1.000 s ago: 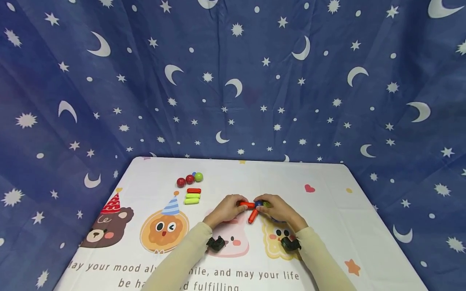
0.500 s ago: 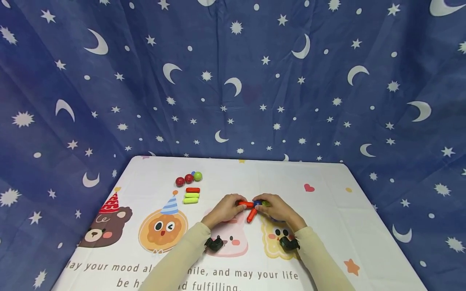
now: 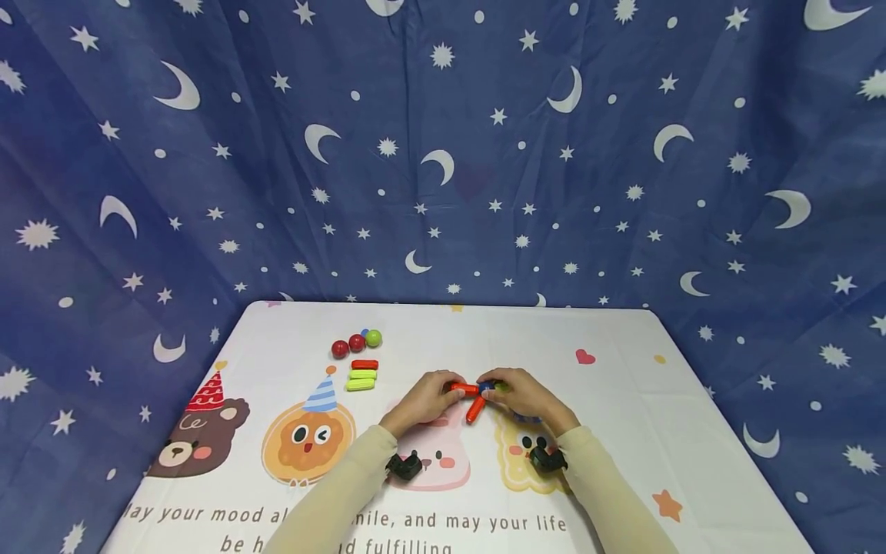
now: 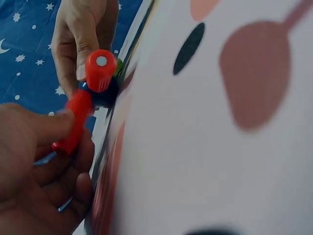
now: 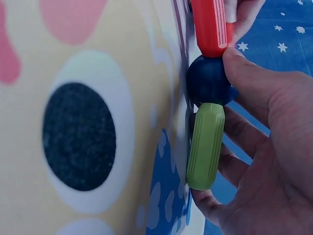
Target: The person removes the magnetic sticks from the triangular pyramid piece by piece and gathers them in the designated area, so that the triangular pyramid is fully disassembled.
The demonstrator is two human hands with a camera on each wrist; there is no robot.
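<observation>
My left hand (image 3: 428, 398) pinches a red ribbed rod (image 3: 465, 389) between thumb and fingers, its inner end at a dark blue ball (image 3: 486, 386). The right hand (image 3: 524, 394) grips that ball, thumb on its near side. A second red rod (image 3: 475, 409) extends from the ball toward the person; the left wrist view shows a round silver spot on its end. In the right wrist view a green rod (image 5: 206, 147) meets the ball (image 5: 208, 81) opposite a red rod (image 5: 210, 24), lying before the curled right fingers. Whether the left rod touches the ball is unclear.
Back left on the white printed tablecloth (image 3: 609, 462) are two red balls (image 3: 340, 349), a green ball (image 3: 374, 338) and a partly hidden blue ball (image 3: 364, 333). Nearer lie a red rod (image 3: 364, 365) and two yellow-green rods (image 3: 361, 385). A blue star-patterned curtain (image 3: 443, 192) rises behind.
The head view has shifted slightly, so everything appears a little farther left. Both hands keep the same hold, and the rods and ball stay in nearly the same arrangement.
</observation>
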